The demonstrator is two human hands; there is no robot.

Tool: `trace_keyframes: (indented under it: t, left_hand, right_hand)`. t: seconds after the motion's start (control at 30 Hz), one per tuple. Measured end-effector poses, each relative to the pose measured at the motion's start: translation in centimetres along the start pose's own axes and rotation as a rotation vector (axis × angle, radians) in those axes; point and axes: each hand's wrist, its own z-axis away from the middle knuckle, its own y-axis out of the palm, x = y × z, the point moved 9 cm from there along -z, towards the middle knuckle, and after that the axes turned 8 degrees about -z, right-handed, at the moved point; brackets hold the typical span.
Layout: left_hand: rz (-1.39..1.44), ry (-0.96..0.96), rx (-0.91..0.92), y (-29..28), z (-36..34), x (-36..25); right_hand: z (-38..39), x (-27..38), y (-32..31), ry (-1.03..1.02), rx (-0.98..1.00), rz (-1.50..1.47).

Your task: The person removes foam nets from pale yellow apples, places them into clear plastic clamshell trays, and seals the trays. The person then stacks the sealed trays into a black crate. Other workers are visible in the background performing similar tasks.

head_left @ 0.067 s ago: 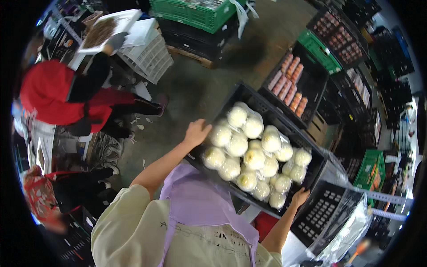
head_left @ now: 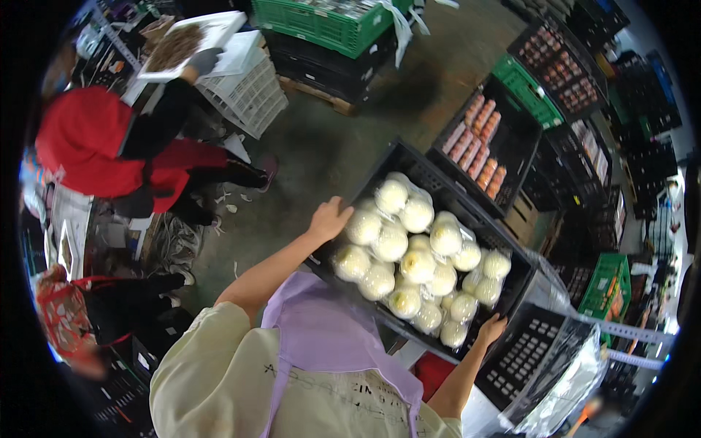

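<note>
Both of my hands hold a black plastic crate [head_left: 412, 162], tilted across the view in front of my purple apron. My left hand [head_left: 330, 219] grips its left end, fingers bent over the rim. At the opposite end, my right hand [head_left: 493, 328] is closed on the near right corner; part of its grip is hidden behind the edge. Inside lie clear-wrapped packs of pale round vegetables [head_left: 418, 266], which look like peeled onions, several to a pack.
Beyond the crate stands another black crate [head_left: 515, 150] with packs of orange-red round produce [head_left: 475, 146]. A black crate with plastic film [head_left: 522, 358] is at lower right. On the left, a person in red [head_left: 87, 146] holds a white tray [head_left: 226, 33]. Green crates [head_left: 314, 25] stand on a pallet ahead.
The whole view has shifted slightly. My hands keep their hold on the crate, and the person's white tray appears a little farther right.
</note>
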Motion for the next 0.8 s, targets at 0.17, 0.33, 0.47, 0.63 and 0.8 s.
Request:
trace_keyframes:
  t: [0.17, 0.33, 0.47, 0.63, 0.8]
  left_hand:
    - [-0.089, -0.034, 0.097, 1.7, -2.2, -0.7]
    - [0.331, -0.053, 0.206, 2.1, -2.2, 0.1]
    - [0.44, -0.158, 0.307, 2.3, -2.3, 0.1]
    - [0.502, -0.159, 0.336, 4.0, -3.5, 1.6]
    - [0.457, -0.215, 0.321, 2.2, -4.3, 1.1]
  right_hand:
    - [-0.9, -1.3, 1.0, -0.126, -0.135, 0.185]
    - [-2.4, -0.2, 0.8, -0.114, -0.115, 0.112]
    - [-4.1, -3.4, 2.5, -0.178, -0.027, -0.044]
    - [-3.9, -3.1, 3.4, 0.165, 0.203, -0.629]
    - [-3.3, -1.2, 3.0, 0.291, 0.318, -0.88]
